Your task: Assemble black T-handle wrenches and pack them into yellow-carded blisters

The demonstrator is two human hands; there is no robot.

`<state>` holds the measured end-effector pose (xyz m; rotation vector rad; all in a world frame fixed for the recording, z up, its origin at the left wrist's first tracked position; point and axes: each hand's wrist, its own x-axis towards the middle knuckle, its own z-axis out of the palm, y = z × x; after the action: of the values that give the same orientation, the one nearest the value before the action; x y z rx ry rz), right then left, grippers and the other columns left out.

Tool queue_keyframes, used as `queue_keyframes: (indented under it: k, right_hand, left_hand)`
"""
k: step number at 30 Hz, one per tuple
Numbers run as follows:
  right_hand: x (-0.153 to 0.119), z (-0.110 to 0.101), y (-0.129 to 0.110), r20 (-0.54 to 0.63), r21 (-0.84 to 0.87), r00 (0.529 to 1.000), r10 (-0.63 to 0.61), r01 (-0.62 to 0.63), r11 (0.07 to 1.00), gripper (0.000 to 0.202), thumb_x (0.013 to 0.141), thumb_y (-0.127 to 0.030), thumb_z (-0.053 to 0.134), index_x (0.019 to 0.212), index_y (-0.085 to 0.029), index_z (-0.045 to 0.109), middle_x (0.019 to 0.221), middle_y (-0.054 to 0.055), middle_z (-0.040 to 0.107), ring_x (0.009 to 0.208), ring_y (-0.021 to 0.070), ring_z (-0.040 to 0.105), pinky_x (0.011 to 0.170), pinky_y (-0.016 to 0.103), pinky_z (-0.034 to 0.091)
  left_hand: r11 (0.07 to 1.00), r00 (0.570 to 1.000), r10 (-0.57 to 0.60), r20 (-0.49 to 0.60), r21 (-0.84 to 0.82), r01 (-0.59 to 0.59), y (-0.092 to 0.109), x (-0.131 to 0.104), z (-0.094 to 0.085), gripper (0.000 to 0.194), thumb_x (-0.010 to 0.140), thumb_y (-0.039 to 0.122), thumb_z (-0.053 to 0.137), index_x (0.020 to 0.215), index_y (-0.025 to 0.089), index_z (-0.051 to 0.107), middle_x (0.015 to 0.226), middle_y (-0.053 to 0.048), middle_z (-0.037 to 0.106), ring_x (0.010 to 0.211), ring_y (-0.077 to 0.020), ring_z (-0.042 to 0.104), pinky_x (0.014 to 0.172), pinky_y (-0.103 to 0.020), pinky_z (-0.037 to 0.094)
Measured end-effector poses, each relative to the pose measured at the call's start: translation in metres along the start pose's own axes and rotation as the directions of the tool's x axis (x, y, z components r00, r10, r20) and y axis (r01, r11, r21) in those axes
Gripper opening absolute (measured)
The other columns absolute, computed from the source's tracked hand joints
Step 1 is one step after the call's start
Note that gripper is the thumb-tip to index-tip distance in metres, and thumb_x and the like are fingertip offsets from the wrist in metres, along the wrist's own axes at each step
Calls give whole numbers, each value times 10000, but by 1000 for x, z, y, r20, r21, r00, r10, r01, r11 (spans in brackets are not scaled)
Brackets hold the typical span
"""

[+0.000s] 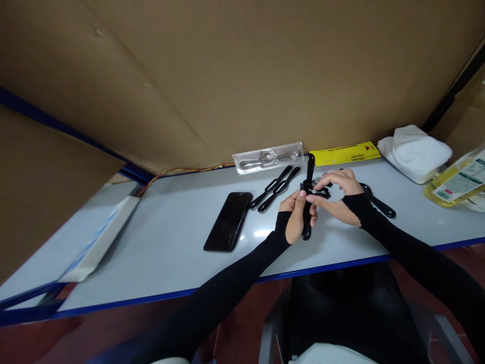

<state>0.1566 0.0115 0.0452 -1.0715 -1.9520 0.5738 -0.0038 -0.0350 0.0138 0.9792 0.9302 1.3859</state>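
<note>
Here the left hand [297,218] was clamped round one long black handle [308,202], held nearly upright above the bench [182,273]. The right hand [337,194] had its fingertips pinched together on a small black piece [320,192] at the handle's middle. Two more black handles [275,188] lay side by side on the bench just left of the hands, and one other [381,205] lay behind the right wrist. One dark phone [228,221], one clear blister tray [268,157], one yellow card [344,153], one white cloth [415,151] and one bottle [456,184] also rested there
</note>
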Motion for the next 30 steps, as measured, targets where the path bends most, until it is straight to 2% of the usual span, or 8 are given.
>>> queue_keyframes:
  k: [3, 8, 12, 15, 17, 21, 26, 30]
  right_hand:
    - [0, 1, 0, 5, 55, 1000, -29, 29, 998, 77, 806, -204, 756, 777, -249, 700, 1078, 45, 790, 1095, 273, 608, 858, 387, 477]
    - [-1, -1, 1, 23, 13, 997, -75, 75, 997, 133, 822, -206, 763, 942, -263, 774, 1166, 57, 763, 1132, 278, 593, 945, 431, 485]
    - [1, -4, 4, 97, 46, 993, -69, 65, 997, 250, 908, -156, 616, 727, -259, 754, 1140, 43, 767, 1163, 266, 593, 1010, 456, 473]
    - [0, -4, 1, 29, 39, 999, -24, 23, 999, 147, 885, -198, 683, 916, -277, 803, 1149, 51, 762, 1146, 280, 589, 989, 458, 494]
    - [-1, -4, -3, 25, 4, 999, -48, 48, 999, 191, 850, -220, 755, 1015, -294, 817, 1140, 50, 763, 1149, 287, 574, 1010, 461, 491]
    - [-1, -1, -5, 66, -9, 996, -67, 68, 998, 209, 899, -182, 666, 921, -307, 832, 1133, 40, 762, 1143, 272, 563, 1014, 441, 480]
    - [0, -3, -4, 65, 17, 998, -26, 24, 1000, 283, 850, -178, 683, 1059, -304, 827, 1161, 53, 750, 1121, 271, 575, 922, 405, 492]
    - [1, -4, -1, 73, 27, 997, -29, 27, 999, 279, 837, -104, 585, 796, -277, 800, 1145, 34, 766, 1143, 267, 570, 891, 385, 476]
  left_hand:
    - [1000, 1000, -24, 20, -3, 24, -1, 0, 0, 564, 875, 718, 714, 902, 164, 611, 583, 49, 562, 387, -85, 500, 401, -215, 374]
    - [1000, 1000, -17, 8, 16, 17, 2, 0, 1, 570, 842, 722, 747, 809, 187, 551, 560, 45, 553, 384, -91, 508, 401, -221, 378]
    - [1000, 1000, -22, 10, -2, 22, 3, 1, 1, 576, 837, 736, 740, 848, 186, 570, 573, 51, 550, 384, -90, 501, 399, -223, 359]
    - [1000, 1000, -17, 11, 9, 17, 3, 1, 0, 563, 848, 717, 744, 821, 185, 561, 571, 48, 548, 385, -86, 499, 404, -224, 361]
    - [1000, 1000, -8, 12, 11, 8, 3, 0, 0, 563, 851, 716, 744, 831, 180, 571, 572, 48, 548, 384, -84, 495, 405, -224, 364]
    - [1000, 999, -29, 31, -11, 29, 2, -1, 2, 592, 840, 739, 741, 928, 169, 609, 578, 54, 550, 387, -88, 492, 404, -224, 359]
    - [999, 1000, -24, 5, -28, 24, -2, 0, 1, 600, 819, 751, 755, 857, 181, 571, 575, 52, 549, 389, -86, 496, 403, -221, 357]
    - [998, 998, -60, 29, -20, 60, -5, -2, 1, 593, 869, 758, 693, 893, 176, 582, 601, 38, 574, 404, -95, 509, 415, -233, 367]
